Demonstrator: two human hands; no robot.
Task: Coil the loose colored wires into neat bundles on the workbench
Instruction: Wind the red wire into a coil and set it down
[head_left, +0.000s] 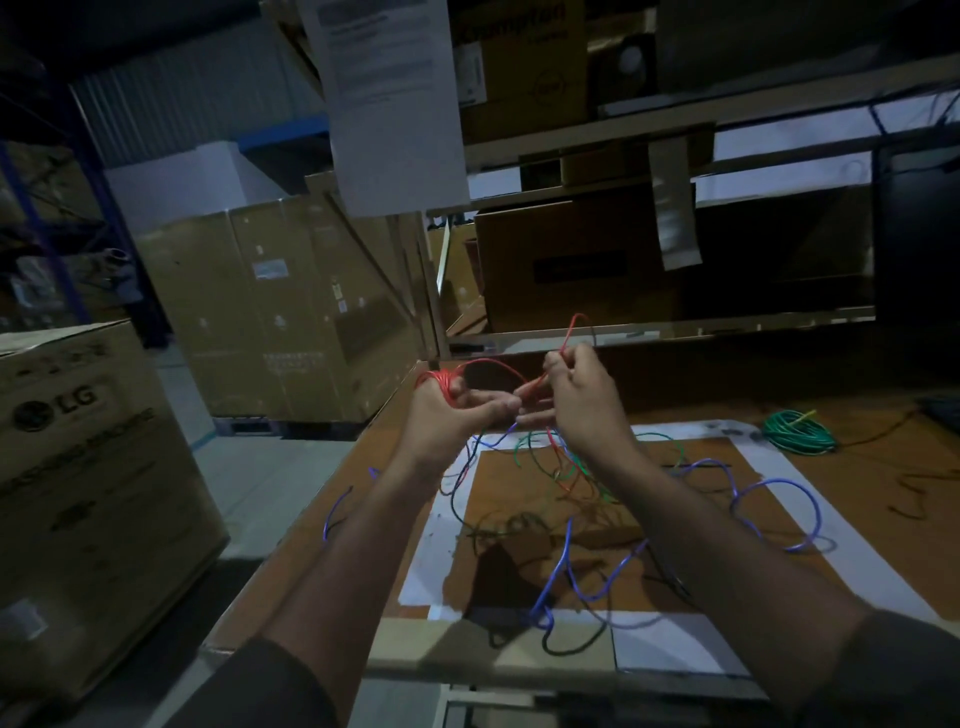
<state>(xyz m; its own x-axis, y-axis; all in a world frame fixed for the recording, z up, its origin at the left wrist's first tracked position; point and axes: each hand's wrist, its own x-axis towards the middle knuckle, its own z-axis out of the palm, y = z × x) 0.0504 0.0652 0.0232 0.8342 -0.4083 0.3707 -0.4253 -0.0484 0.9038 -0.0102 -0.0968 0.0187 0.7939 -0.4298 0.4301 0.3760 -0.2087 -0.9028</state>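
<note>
From the head view, the left hand (457, 410) holds thin red plastic wire (441, 382) wound in loops round its curled fingers, above the brown wooden workbench (857, 467). The right hand (582, 400) pinches the red wire's free end between thumb and fingertips. Loose blue wire (779, 499) and a tangle of green and black strands lie below, and a coiled green wire bundle (797, 432) sits far right.

Warehouse or stockroom: tall appliance cartons (270, 312) stacked on floor, LG box (78, 499), metal shelving (675, 156) holding cartons, printed notice (395, 104) hanging.
</note>
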